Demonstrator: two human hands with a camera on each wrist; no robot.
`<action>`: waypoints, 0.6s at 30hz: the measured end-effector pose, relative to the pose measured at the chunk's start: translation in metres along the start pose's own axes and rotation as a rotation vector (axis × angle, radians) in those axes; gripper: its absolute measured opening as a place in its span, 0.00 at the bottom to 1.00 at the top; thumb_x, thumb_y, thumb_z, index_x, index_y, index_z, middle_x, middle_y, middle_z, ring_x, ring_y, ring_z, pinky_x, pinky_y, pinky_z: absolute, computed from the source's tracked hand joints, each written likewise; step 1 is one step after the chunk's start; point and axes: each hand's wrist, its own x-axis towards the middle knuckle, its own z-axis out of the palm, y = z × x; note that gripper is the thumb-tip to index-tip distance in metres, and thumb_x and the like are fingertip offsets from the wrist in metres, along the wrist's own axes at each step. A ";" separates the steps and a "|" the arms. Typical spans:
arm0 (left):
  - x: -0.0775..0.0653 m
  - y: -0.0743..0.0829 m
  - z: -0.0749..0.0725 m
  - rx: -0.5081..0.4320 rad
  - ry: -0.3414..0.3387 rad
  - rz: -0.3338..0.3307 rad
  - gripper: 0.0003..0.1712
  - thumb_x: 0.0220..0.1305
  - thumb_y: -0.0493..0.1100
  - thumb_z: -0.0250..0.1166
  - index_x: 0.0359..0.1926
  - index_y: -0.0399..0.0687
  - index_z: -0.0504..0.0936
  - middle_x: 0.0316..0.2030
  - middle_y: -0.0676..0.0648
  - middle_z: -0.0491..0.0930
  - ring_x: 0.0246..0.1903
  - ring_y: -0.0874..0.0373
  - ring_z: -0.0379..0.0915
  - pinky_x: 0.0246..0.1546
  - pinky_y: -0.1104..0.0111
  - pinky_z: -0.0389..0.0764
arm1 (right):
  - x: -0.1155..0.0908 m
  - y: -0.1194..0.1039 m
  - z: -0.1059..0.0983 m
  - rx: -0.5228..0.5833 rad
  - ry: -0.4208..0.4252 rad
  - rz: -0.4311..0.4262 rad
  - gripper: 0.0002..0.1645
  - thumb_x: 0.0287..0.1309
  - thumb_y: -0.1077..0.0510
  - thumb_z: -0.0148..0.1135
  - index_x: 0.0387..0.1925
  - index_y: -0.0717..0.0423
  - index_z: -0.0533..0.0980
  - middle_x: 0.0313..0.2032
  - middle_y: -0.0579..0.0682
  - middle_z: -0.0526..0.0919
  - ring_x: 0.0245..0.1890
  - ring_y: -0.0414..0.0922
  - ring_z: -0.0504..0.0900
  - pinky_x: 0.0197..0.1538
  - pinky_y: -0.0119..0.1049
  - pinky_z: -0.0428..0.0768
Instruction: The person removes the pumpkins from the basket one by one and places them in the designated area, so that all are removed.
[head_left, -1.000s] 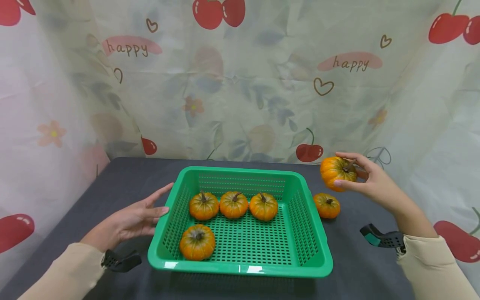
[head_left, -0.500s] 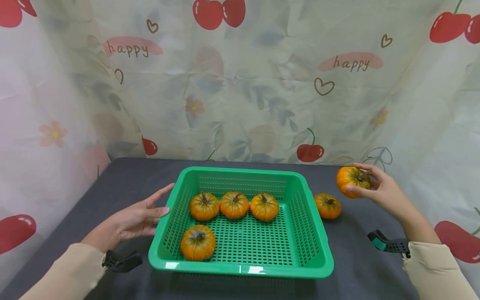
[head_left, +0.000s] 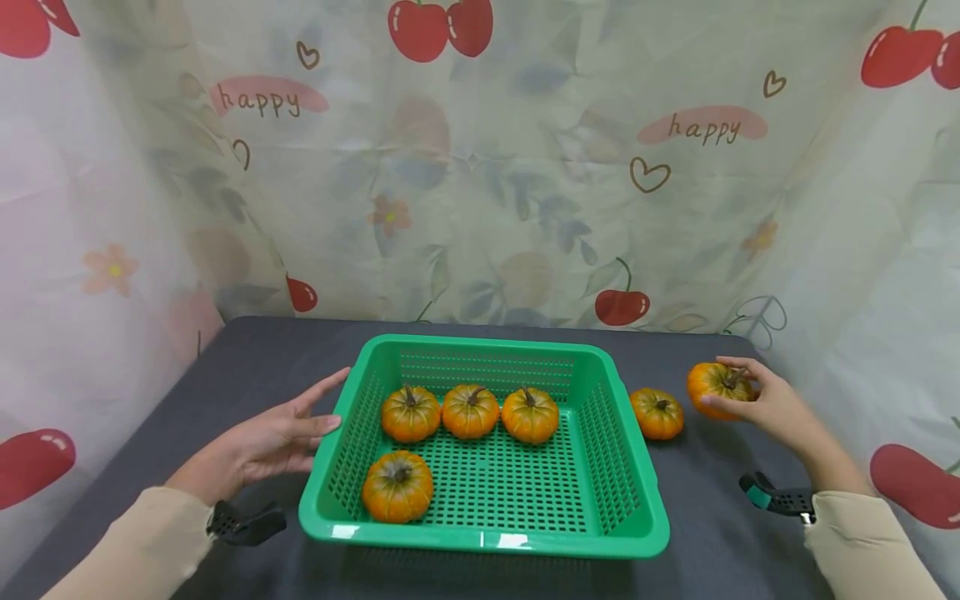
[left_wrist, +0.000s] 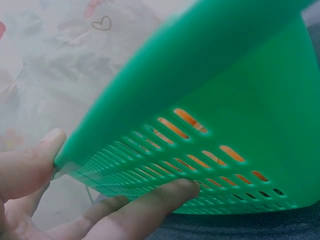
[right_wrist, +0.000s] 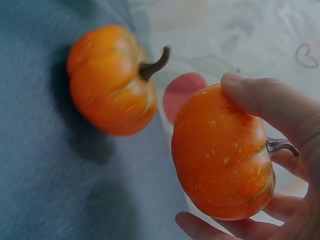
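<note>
My right hand grips a small orange pumpkin from its right side, thumb and fingers spread round it. In the right wrist view this pumpkin appears just off the table, its brown stem toward the palm. Another small pumpkin rests on the table between it and the green basket. With fingers extended, my left hand touches the basket's left side; in the left wrist view its fingers lie against the slotted wall. Several pumpkins sit inside, three in a back row and one at front left.
A dark cloth covers the table. Behind and at both sides hangs a pale printed curtain with cherries and lettering. The basket's raised rim stands between the two hands.
My right hand has carried its pumpkin to the right and down, away from the basket and nearer the table. The left hand and the basket have stayed in place.
</note>
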 end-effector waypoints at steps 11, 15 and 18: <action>-0.001 0.001 0.002 -0.003 -0.018 0.006 0.49 0.74 0.38 0.51 0.75 0.72 0.24 0.62 0.43 0.67 0.55 0.45 0.77 0.54 0.46 0.77 | 0.006 0.025 0.013 -0.070 -0.066 0.039 0.49 0.59 0.39 0.64 0.69 0.64 0.58 0.61 0.79 0.59 0.58 0.73 0.62 0.53 0.70 0.67; -0.001 0.001 0.002 0.005 -0.008 0.006 0.49 0.74 0.38 0.51 0.75 0.72 0.25 0.64 0.41 0.66 0.55 0.45 0.76 0.54 0.46 0.76 | 0.007 0.029 0.017 -0.080 -0.085 0.043 0.49 0.57 0.39 0.65 0.69 0.63 0.59 0.61 0.79 0.60 0.57 0.72 0.63 0.54 0.69 0.67; -0.001 0.000 0.002 0.015 -0.009 0.009 0.48 0.75 0.38 0.50 0.75 0.72 0.25 0.64 0.41 0.65 0.55 0.45 0.77 0.54 0.45 0.76 | 0.008 0.030 0.018 -0.096 -0.096 0.037 0.49 0.57 0.39 0.65 0.68 0.64 0.60 0.60 0.79 0.61 0.57 0.72 0.64 0.53 0.69 0.68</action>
